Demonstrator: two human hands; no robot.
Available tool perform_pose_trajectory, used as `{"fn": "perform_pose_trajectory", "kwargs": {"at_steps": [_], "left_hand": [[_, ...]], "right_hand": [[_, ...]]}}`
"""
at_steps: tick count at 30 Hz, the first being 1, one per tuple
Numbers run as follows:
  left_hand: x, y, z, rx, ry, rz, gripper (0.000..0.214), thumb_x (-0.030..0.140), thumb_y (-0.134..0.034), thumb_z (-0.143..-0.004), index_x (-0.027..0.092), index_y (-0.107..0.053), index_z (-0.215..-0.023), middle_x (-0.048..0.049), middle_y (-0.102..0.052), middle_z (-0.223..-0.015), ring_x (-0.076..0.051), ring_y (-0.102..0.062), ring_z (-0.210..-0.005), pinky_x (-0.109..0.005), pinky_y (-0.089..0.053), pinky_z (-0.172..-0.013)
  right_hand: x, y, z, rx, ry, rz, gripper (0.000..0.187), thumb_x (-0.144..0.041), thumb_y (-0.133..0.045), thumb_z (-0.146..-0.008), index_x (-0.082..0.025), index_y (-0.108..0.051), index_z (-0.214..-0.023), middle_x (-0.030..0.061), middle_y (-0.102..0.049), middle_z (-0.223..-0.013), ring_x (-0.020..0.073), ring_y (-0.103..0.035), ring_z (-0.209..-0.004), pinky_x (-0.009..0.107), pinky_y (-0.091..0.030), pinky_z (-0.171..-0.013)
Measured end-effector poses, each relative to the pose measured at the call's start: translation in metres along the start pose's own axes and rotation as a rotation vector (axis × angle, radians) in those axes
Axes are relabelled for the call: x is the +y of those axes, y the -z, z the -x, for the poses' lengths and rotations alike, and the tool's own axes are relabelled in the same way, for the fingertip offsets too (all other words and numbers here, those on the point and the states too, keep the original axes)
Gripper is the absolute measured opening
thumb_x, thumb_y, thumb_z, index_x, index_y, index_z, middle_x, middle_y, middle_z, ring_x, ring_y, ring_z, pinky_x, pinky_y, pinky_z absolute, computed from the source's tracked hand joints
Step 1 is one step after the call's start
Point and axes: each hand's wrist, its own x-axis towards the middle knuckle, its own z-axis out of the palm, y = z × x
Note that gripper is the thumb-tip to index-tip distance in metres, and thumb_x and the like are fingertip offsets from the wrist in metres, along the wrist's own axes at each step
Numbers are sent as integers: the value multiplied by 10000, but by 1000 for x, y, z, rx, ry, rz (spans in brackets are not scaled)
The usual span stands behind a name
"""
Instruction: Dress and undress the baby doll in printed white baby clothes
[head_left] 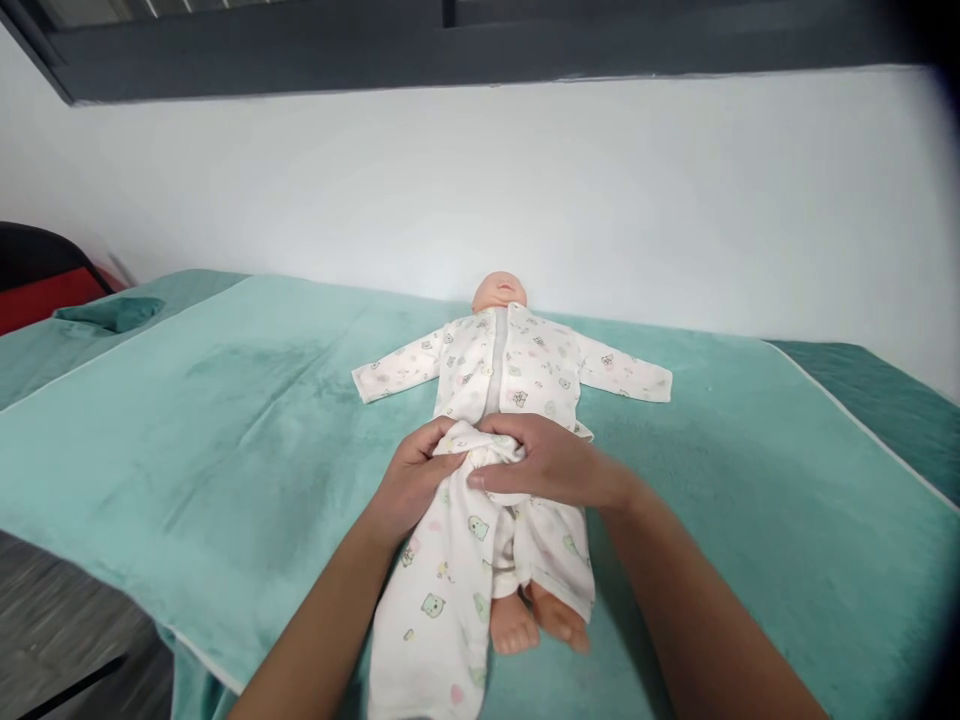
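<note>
A baby doll [500, 291] lies on its back, its head toward the wall and its bare feet [514, 622] toward me. It wears a white printed baby jacket [551, 370] with the sleeves spread wide and the front parted over a grey strip. Over the doll's lower body, my left hand [411, 480] and my right hand [551, 460] are closed on the bunched waist of white baby pants [442, 600] with green animal prints. One pant leg hangs toward me on the left. Printed white cloth [559, 545] also covers the doll's legs; whether it is the same garment, I cannot tell.
A teal blanket [247, 430] covers the table, with its front edge at the lower left above a dark floor [67, 620]. Behind stands a white wall [375, 190] under a dark window frame [300, 50]. A red and black chair [45, 280] is at the far left.
</note>
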Motion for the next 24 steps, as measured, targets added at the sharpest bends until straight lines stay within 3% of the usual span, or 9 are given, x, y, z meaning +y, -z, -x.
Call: {"fn": "perform_pose_trajectory", "kwargs": {"at_steps": [7, 10, 13, 16, 21, 24], "left_hand": [[4, -8, -2, 16, -24, -104, 248, 425, -688, -800, 186, -641, -848, 14, -581, -735, -130, -502, -665, -242, -401, -640], [7, -12, 0, 12, -79, -192, 282, 444, -700, -792, 198, -645, -919, 7, -621, -843, -153, -546, -780, -248, -426, -711], [8, -14, 2, -71, -40, -222, 421, 389, -807, -682, 213, -640, -1027, -4, -648, -948, -196, -578, -880, -273, -450, -760], [5, -12, 2, -86, 8, -143, 364, 342, -799, -698, 198, -645, -995, -17, -646, -936, -196, -580, -865, -283, -458, -757], [-4, -5, 0, -66, -60, 135, 204, 310, -742, -774, 195, -587, -841, 18, -578, -784, -119, -527, -719, -227, -421, -687], [-5, -3, 1, -90, -15, 226, 209, 326, -725, -795, 203, -570, -861, 32, -553, -729, -100, -501, -645, -211, -400, -629]], "right_hand": [[6, -1, 1, 157, 6, -159, 55, -223, -610, -790, -225, -610, -845, -38, -577, -805, 142, -517, -766, 251, -376, -679], [8, -2, -1, 240, -28, -355, 41, -249, -612, -794, -220, -609, -822, -40, -566, -774, 134, -513, -735, 246, -382, -667], [8, -4, -1, 252, -82, -512, 131, -339, -640, -805, -221, -619, -857, -27, -583, -770, 144, -528, -707, 256, -402, -648], [8, -1, 0, 204, -53, -532, 236, -427, -672, -805, -207, -618, -871, -12, -598, -796, 143, -534, -706, 256, -405, -643], [4, 9, 4, -51, -3, -236, 341, -400, -808, -679, -214, -649, -916, -7, -625, -850, 164, -545, -763, 255, -402, -643], [4, 9, 5, -78, -4, -178, 345, -367, -779, -712, -227, -667, -1008, 10, -662, -957, 201, -582, -861, 282, -432, -715]]}}
